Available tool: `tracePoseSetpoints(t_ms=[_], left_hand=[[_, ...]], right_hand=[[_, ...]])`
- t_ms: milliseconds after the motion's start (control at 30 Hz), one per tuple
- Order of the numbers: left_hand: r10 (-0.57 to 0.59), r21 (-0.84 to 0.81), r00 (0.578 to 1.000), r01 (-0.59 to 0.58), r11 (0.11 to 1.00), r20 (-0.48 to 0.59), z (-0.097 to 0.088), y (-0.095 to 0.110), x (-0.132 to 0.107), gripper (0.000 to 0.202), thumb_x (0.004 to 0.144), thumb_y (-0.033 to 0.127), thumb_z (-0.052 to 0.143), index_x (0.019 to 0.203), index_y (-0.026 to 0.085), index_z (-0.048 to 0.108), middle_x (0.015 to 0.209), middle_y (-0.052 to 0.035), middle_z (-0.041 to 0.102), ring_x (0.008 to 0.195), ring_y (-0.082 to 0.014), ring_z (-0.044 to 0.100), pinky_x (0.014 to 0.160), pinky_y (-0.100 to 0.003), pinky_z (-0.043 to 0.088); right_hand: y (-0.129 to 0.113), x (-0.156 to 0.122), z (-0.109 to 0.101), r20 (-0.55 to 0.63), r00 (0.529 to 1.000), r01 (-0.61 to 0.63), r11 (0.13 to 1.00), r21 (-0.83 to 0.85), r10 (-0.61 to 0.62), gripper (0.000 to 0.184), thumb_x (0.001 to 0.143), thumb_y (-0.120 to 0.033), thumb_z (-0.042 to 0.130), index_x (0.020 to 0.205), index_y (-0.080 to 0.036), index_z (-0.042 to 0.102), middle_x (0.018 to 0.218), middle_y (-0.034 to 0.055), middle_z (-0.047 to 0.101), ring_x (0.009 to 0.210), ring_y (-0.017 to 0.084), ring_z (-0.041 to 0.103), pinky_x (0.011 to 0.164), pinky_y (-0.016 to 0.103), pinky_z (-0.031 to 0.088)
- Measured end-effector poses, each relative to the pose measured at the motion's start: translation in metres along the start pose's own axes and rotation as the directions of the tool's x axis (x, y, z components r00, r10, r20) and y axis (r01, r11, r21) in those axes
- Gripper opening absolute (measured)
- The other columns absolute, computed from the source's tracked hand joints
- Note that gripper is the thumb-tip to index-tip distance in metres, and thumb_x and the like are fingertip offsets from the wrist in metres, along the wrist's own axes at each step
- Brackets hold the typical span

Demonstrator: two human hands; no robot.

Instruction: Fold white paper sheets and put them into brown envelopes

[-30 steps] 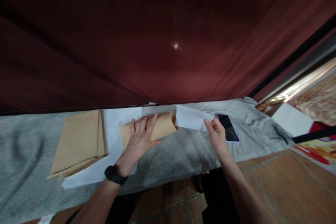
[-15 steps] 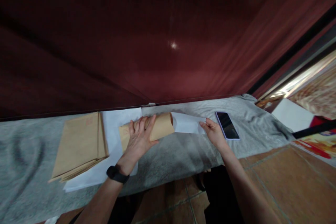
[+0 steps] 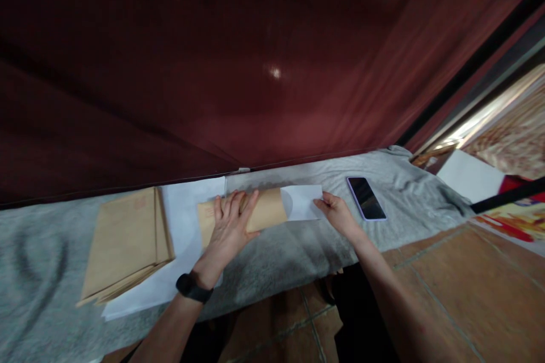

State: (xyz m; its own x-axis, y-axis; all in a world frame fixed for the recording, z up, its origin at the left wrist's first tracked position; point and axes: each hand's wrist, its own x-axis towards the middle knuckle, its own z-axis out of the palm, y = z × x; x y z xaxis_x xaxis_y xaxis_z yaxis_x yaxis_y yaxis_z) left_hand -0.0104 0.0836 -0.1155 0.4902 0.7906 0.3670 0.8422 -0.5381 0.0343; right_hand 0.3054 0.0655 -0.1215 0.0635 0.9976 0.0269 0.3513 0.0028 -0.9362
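Note:
A brown paper envelope (image 3: 268, 208) lies sideways on the grey cloth, its mouth facing right. My left hand (image 3: 232, 218) rests across its left half with fingers spread, pressing on it. A folded sheet of white paper (image 3: 304, 202) sticks partway out of the mouth; its left part is hidden inside. At the sheet's right end, my right hand (image 3: 334, 210) pinches the edge between thumb and fingers. Left of my left hand lies a stack of brown envelopes (image 3: 123, 238), on top of larger white sheets (image 3: 185, 227).
A phone with a lilac case (image 3: 366, 198) lies just right of my right hand. The grey cloth (image 3: 272, 266) covers a narrow surface along a dark red fabric wall (image 3: 255, 96). Tiled floor (image 3: 477, 289) and a white box-like object (image 3: 470, 178) are at the right.
My right hand has moved left, and the white paper has slid further into the envelope, so less of it shows. My left hand stays on the envelope.

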Motion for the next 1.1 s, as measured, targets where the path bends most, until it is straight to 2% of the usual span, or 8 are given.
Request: tracePoseSetpoints(t_ms=[167, 300, 367, 567, 667, 767, 900, 1100], left_hand=[[0.025, -0.024, 1.0, -0.026, 0.999, -0.009, 0.002, 0.009, 0.001, 0.107, 0.078, 0.043, 0.078, 0.161, 0.022, 0.015, 0.148, -0.0224, 0.044, 0.142, -0.0414, 0.036, 0.118, -0.065, 0.016], [0.047, -0.037, 0.999, -0.047, 0.998, -0.008, 0.003, 0.015, 0.002, 0.106, 0.075, 0.042, 0.08, 0.16, 0.021, 0.019, 0.148, -0.0217, 0.045, 0.142, -0.0415, 0.036, 0.119, -0.064, 0.015], [0.055, -0.039, 0.998, -0.055, 0.998, -0.009, 0.003, 0.017, 0.003, 0.107, 0.074, 0.04, 0.082, 0.159, 0.02, 0.02, 0.148, -0.0215, 0.045, 0.142, -0.0414, 0.036, 0.12, -0.064, 0.014], [0.08, -0.067, 0.997, -0.08, 0.995, -0.014, 0.006, 0.02, 0.0, 0.108, 0.073, 0.038, 0.083, 0.16, 0.02, 0.021, 0.148, -0.0209, 0.045, 0.143, -0.0412, 0.036, 0.12, -0.063, 0.013], [0.085, -0.08, 0.996, -0.086, 0.993, -0.019, 0.008, 0.019, 0.0, 0.108, 0.074, 0.039, 0.083, 0.16, 0.02, 0.021, 0.147, -0.021, 0.046, 0.142, -0.0413, 0.036, 0.12, -0.063, 0.013], [0.088, -0.082, 0.996, -0.09, 0.992, -0.031, 0.008, 0.019, 0.0, 0.108, 0.074, 0.04, 0.082, 0.16, 0.02, 0.02, 0.147, -0.0214, 0.046, 0.141, -0.0413, 0.038, 0.12, -0.063, 0.013], [0.092, -0.079, 0.995, -0.095, 0.992, -0.041, 0.008, 0.017, 0.001, 0.107, 0.075, 0.039, 0.082, 0.16, 0.019, 0.021, 0.147, -0.0222, 0.045, 0.14, -0.0414, 0.039, 0.12, -0.063, 0.013], [0.102, -0.09, 0.993, -0.108, 0.99, -0.064, 0.01, 0.014, 0.001, 0.105, 0.076, 0.044, 0.08, 0.16, 0.018, 0.021, 0.146, -0.0233, 0.045, 0.14, -0.0421, 0.038, 0.119, -0.064, 0.013]], right_hand=[[-0.003, -0.001, 0.021, 0.022, 1.0, 0.012, 1.0, 0.024, -0.013, 0.036, 0.089, -0.051, 0.053, 0.08, -0.02, 0.069, 0.077, 0.0017, 0.065, 0.07, 0.018, 0.057, 0.064, 0.028, 0.045], [-0.004, 0.0, 0.041, 0.047, 0.993, 0.107, 0.994, 0.035, -0.109, 0.036, 0.091, -0.047, 0.052, 0.076, -0.021, 0.071, 0.098, 0.0056, 0.067, 0.097, 0.021, 0.061, 0.089, 0.032, 0.047], [-0.003, 0.0, 0.05, 0.047, 0.991, 0.125, 0.989, 0.072, -0.129, 0.035, 0.092, -0.045, 0.051, 0.078, -0.021, 0.073, 0.103, 0.0063, 0.068, 0.105, 0.022, 0.06, 0.096, 0.032, 0.046], [0.002, -0.001, 0.068, 0.075, 0.997, -0.012, 0.997, 0.076, 0.006, 0.029, 0.09, -0.039, 0.053, 0.071, -0.02, 0.066, 0.078, 0.0014, 0.065, 0.077, 0.017, 0.06, 0.072, 0.026, 0.048], [0.004, -0.001, 0.071, 0.07, 0.995, -0.07, 0.995, 0.068, 0.065, 0.025, 0.09, -0.036, 0.054, 0.074, -0.02, 0.067, 0.068, -0.0006, 0.062, 0.07, 0.016, 0.058, 0.065, 0.024, 0.046], [0.002, -0.002, 0.072, 0.053, 0.998, -0.042, 0.999, 0.032, 0.04, 0.022, 0.089, -0.032, 0.055, 0.075, -0.02, 0.067, 0.07, -0.0001, 0.062, 0.068, 0.015, 0.057, 0.063, 0.024, 0.044], [-0.004, -0.004, 0.069, -0.033, 0.997, 0.066, 0.997, -0.038, -0.068, 0.01, 0.083, -0.026, 0.059, 0.077, -0.02, 0.066, 0.082, 0.0018, 0.064, 0.072, 0.015, 0.058, 0.067, 0.025, 0.045], [-0.009, -0.007, 0.067, -0.146, 0.989, 0.044, 0.987, 0.154, -0.021, 0.012, 0.08, -0.028, 0.058, 0.09, -0.022, 0.061, 0.083, 0.0001, 0.064, 0.071, 0.015, 0.062, 0.066, 0.027, 0.049]])
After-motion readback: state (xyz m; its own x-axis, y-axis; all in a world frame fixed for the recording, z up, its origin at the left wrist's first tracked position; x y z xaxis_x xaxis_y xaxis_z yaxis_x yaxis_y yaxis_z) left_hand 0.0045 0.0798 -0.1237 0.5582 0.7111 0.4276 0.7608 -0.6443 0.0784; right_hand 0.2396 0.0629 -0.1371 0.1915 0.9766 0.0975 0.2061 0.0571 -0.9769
